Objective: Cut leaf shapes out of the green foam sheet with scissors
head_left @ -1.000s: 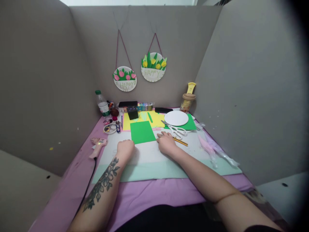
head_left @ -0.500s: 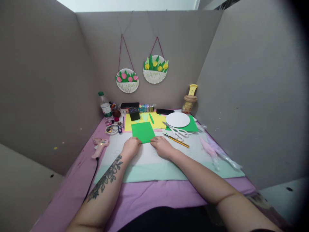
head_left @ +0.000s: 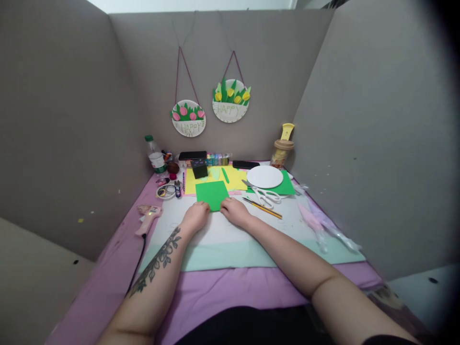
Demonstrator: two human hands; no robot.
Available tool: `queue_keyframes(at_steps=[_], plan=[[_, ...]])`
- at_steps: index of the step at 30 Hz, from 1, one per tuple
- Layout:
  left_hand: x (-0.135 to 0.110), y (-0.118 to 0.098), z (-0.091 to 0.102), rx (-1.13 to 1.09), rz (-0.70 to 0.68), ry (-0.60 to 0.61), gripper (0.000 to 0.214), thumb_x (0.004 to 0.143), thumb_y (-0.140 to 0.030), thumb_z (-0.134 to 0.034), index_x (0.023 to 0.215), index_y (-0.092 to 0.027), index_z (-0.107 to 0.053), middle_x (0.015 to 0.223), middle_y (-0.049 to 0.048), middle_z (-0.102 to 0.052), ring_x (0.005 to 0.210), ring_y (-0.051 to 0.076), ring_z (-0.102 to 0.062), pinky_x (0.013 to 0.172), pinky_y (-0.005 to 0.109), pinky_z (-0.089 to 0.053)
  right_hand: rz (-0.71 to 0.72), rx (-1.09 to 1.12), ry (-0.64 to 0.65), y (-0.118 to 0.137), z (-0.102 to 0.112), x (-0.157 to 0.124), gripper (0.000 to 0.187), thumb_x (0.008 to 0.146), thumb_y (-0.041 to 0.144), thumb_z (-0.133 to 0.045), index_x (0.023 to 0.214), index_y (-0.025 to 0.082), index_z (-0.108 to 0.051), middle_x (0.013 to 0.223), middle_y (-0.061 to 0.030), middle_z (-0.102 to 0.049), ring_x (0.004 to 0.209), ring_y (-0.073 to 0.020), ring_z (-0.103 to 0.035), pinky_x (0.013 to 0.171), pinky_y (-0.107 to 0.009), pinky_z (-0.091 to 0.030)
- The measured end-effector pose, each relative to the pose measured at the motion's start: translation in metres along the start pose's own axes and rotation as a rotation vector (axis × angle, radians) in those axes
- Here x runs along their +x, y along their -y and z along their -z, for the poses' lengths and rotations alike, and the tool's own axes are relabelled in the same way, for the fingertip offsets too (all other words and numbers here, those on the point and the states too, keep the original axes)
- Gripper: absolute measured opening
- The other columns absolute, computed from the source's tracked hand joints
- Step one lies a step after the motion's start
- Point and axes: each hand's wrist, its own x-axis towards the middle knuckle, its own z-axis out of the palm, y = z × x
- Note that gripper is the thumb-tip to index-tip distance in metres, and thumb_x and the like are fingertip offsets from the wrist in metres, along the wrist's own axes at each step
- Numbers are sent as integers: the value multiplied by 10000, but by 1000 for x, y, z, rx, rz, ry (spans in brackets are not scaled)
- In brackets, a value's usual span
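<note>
A square sheet of green paper (head_left: 212, 192) lies in the middle of the work mat. At its lower left corner, my left hand (head_left: 197, 215) has its fingers curled closed on the edge. My right hand (head_left: 233, 211) grips the lower right corner in the same way, fingers bent in. The thumbs and the paper's near edge are partly hidden under the hands. Just right of the sheet lie white-handled scissors (head_left: 266, 195) and a pair of thin yellow brushes (head_left: 265, 209). Behind the sheet is yellow paper (head_left: 235, 178) with small green cut-outs on it.
A white round plate (head_left: 265, 177) rests on another green sheet. At left lie a pink glue gun (head_left: 148, 220) with its cord and a bottle (head_left: 155, 155). Plastic-wrapped pieces (head_left: 312, 220) lie at right. Two decorated plates (head_left: 189, 118) hang on the back wall.
My right hand has shifted slightly left, closer to my left hand, and its fingers are more curled. The green sheet has stayed nearly in place; the view has tilted a little.
</note>
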Motion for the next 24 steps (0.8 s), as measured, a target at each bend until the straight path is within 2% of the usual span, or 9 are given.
queue_keyframes(at_steps=[4, 10, 16, 24], plan=[[0, 3, -1, -41, 25, -9, 256, 876, -199, -405, 859, -169, -658, 889, 92, -663, 876, 191, -597, 795, 275, -431, -37, 19, 2, -5, -2, 0, 205, 900, 217, -467, 900, 161, -665, 912, -70, -637, 907, -179, -546, 800, -262, -377], [2, 9, -2, -64, 165, -11, 273, 839, -239, -424, 819, -166, -687, 869, 96, -686, 827, 196, -613, 741, 270, -431, -164, -35, -6, -14, -1, 2, 267, 904, 225, -425, 885, 152, -681, 939, -93, -638, 918, -198, -550, 800, -273, -379], [4, 11, 2, -61, 290, 29, 300, 794, -210, -428, 857, -141, -713, 858, 126, -699, 819, 206, -630, 719, 265, -433, -250, -88, 47, -19, 1, 1, 296, 904, 240, -398, 943, 137, -673, 1018, -133, -628, 975, -225, -542, 821, -292, -375], [4, 18, 5, -25, 362, 86, 284, 777, -202, -451, 865, -120, -708, 907, 171, -701, 848, 240, -654, 712, 282, -452, -309, -129, 36, -19, 1, 1, 291, 888, 257, -417, 1010, 113, -639, 1107, -165, -609, 1024, -259, -532, 852, -325, -373]])
